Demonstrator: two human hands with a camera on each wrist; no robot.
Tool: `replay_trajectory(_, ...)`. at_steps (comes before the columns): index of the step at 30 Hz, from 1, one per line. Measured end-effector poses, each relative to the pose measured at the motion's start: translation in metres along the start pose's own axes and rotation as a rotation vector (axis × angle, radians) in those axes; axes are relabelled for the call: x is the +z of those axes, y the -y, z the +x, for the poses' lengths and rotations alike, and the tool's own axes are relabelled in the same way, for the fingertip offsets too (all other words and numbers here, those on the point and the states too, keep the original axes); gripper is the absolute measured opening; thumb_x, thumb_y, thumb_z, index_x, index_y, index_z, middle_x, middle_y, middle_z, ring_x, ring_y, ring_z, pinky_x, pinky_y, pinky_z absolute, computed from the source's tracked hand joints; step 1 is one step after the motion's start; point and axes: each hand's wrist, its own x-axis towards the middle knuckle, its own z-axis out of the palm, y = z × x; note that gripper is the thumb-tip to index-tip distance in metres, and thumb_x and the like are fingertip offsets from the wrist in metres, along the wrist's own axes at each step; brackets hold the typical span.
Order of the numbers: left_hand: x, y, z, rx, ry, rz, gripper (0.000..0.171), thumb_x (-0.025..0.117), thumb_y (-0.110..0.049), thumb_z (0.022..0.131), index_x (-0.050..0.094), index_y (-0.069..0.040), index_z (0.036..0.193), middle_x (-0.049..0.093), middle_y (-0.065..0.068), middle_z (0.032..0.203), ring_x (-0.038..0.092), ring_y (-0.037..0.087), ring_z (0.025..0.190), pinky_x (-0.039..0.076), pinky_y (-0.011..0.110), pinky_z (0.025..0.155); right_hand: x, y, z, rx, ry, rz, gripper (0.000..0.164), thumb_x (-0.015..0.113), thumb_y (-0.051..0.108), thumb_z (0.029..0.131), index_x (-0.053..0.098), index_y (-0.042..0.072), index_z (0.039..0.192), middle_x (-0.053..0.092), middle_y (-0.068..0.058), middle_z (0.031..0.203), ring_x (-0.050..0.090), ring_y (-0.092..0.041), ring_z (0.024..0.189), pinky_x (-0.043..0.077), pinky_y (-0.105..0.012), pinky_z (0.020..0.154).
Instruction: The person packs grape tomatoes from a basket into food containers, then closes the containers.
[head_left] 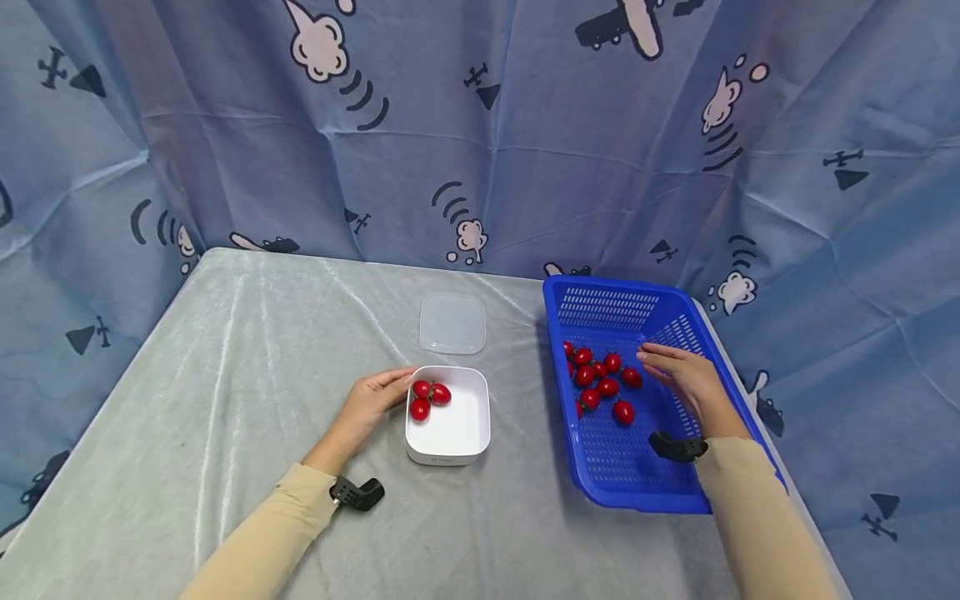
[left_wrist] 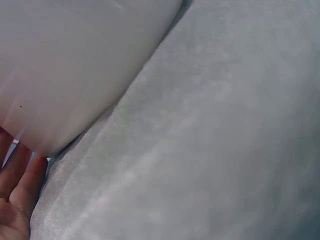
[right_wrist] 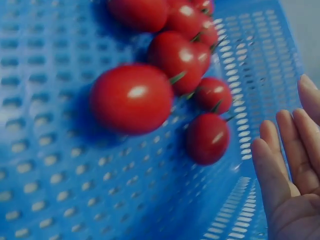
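A square white container [head_left: 468, 417] stands on the table with 3 red cherry tomatoes [head_left: 420, 409] in its left part. My left hand [head_left: 370, 406] lies against the container's left side, fingertips near its back left corner. In the left wrist view, straight fingers [left_wrist: 30, 182] touch the container's wall [left_wrist: 75, 65] low down. My right hand [head_left: 692, 385] hovers over the right part of a blue basket [head_left: 637, 467], its fingers extended and holding nothing. Several cherry tomatoes [head_left: 623, 412] lie in the basket, mostly toward its left side, left of that hand.
A clear square lid [head_left: 452, 323] lies flat on the table behind the container. Pale grey cloth [head_left: 247, 375] covers the table. A blue patterned curtain [head_left: 420, 125] hangs along the back and right sides. The basket's perforated walls [head_left: 607, 307] rise around the tomatoes.
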Motion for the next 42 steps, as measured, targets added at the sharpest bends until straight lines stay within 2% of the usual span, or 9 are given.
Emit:
replay_trajectory(10, 0.000, -0.001, 0.000, -0.014, 0.002, -0.002, 0.040, 0.062, -0.015, 0.098, 0.059, 0.006, 0.132, 0.066, 0.013, 0.131, 0.065, -0.004, 0.100, 0.055, 0.018, 0.093, 0.000, -0.017, 0.012, 0.035, 0.043, 0.018, 0.081, 0.074, 0.029, 0.090, 0.034, -0.005, 0.151, 0.065, 0.027, 0.090, 0.063, 0.010, 0.087, 0.038, -0.036, 0.112)
replay_trajectory(13, 0.000, -0.001, 0.000, -0.013, 0.003, -0.004, 0.040, 0.062, -0.016, 0.098, 0.059, 0.007, 0.132, 0.064, 0.015, 0.132, 0.065, -0.003, 0.099, 0.055, 0.019, 0.093, 0.001, -0.017, 0.012, 0.060, 0.022, -0.031, 0.075, 0.071, 0.029, 0.093, 0.036, -0.003, 0.151, 0.070, 0.009, 0.115, 0.063, -0.002, 0.104, 0.037, -0.041, 0.116)
replay_trajectory(15, 0.000, 0.000, 0.001, -0.015, 0.001, -0.003, 0.040, 0.062, -0.015, 0.098, 0.059, 0.007, 0.132, 0.065, 0.015, 0.132, 0.065, -0.003, 0.099, 0.055, 0.019, 0.093, 0.002, -0.018, 0.012, 0.069, 0.024, -0.078, 0.071, 0.068, 0.030, 0.095, 0.036, -0.002, 0.151, 0.062, -0.005, 0.138, 0.060, -0.009, 0.113, 0.036, -0.044, 0.118)
replay_trajectory(17, 0.000, 0.000, 0.001, -0.015, 0.001, -0.002, 0.040, 0.062, -0.015, 0.098, 0.059, 0.007, 0.132, 0.065, 0.014, 0.131, 0.065, -0.004, 0.099, 0.055, 0.018, 0.092, 0.003, -0.020, 0.013, 0.072, 0.032, -0.103, 0.070, 0.067, 0.031, 0.096, 0.037, -0.001, 0.151, 0.057, -0.008, 0.143, 0.061, -0.007, 0.111, 0.035, -0.046, 0.118)
replay_trajectory(20, 0.000, 0.000, 0.001, -0.015, 0.002, -0.003, 0.041, 0.061, -0.016, 0.098, 0.059, 0.007, 0.132, 0.066, 0.012, 0.130, 0.065, -0.004, 0.099, 0.055, 0.018, 0.092, 0.004, -0.022, 0.014, 0.058, 0.054, -0.092, 0.071, 0.068, 0.028, 0.095, 0.038, -0.004, 0.150, 0.070, 0.006, 0.117, 0.063, 0.005, 0.093, 0.036, -0.044, 0.117)
replay_trajectory(24, 0.000, -0.001, 0.001, -0.020, 0.000, -0.013, 0.040, 0.061, -0.015, 0.098, 0.059, 0.007, 0.132, 0.067, 0.010, 0.129, 0.066, -0.003, 0.099, 0.055, 0.019, 0.093, 0.006, -0.024, 0.016, 0.045, 0.065, -0.062, 0.071, 0.072, 0.023, 0.093, 0.039, -0.008, 0.147, 0.067, 0.021, 0.091, 0.063, 0.011, 0.080, 0.042, -0.037, 0.108)
replay_trajectory(30, 0.000, 0.000, 0.001, -0.027, -0.005, -0.014, 0.040, 0.062, -0.015, 0.098, 0.059, 0.006, 0.132, 0.066, 0.013, 0.131, 0.066, -0.003, 0.099, 0.055, 0.019, 0.093, 0.010, -0.026, 0.018, 0.029, 0.040, -0.063, 0.070, 0.073, 0.022, 0.091, 0.042, -0.011, 0.144, 0.068, 0.019, 0.086, 0.065, 0.008, 0.077, 0.055, -0.024, 0.092)
replay_trajectory(37, 0.000, 0.000, 0.001, -0.025, 0.000, -0.011, 0.040, 0.061, -0.014, 0.098, 0.059, 0.006, 0.132, 0.066, 0.012, 0.130, 0.066, -0.003, 0.099, 0.055, 0.019, 0.093, 0.006, -0.020, 0.014, 0.042, 0.014, -0.115, 0.070, 0.072, 0.032, 0.092, 0.046, -0.006, 0.144, 0.068, 0.021, 0.088, 0.062, 0.009, 0.079, 0.038, -0.046, 0.114)
replay_trajectory(42, 0.000, 0.000, 0.001, -0.020, 0.001, -0.010, 0.040, 0.061, -0.015, 0.098, 0.059, 0.007, 0.132, 0.067, 0.011, 0.129, 0.066, -0.003, 0.099, 0.055, 0.019, 0.093, 0.002, -0.008, 0.006, 0.052, -0.041, -0.024, 0.075, 0.073, 0.037, 0.090, 0.043, -0.002, 0.148, 0.064, 0.027, 0.078, 0.062, 0.011, 0.077, 0.036, -0.045, 0.117)
